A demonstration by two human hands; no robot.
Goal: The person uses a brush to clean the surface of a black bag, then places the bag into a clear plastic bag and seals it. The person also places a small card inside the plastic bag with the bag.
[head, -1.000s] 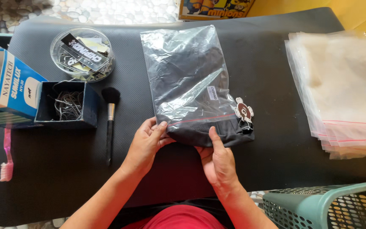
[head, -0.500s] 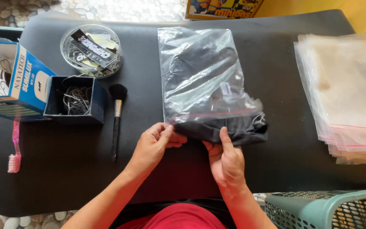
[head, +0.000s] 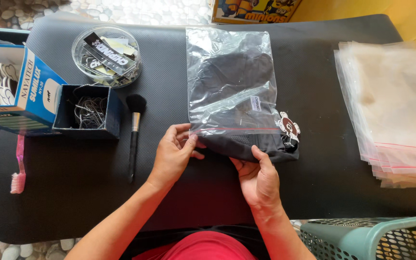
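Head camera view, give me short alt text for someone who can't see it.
Two bare hands, left hand and right hand, grip the open end of a clear zip bag with a folded black garment partly inside, on a black mat. A makeup brush lies left; a stack of empty bags lies right.

A single head-worn camera is looking almost straight down from close above the black mat (head: 343, 91), facing away from the wearer's body. It is taking in nearly the whole mat, its near edge lying along the frame's bottom.
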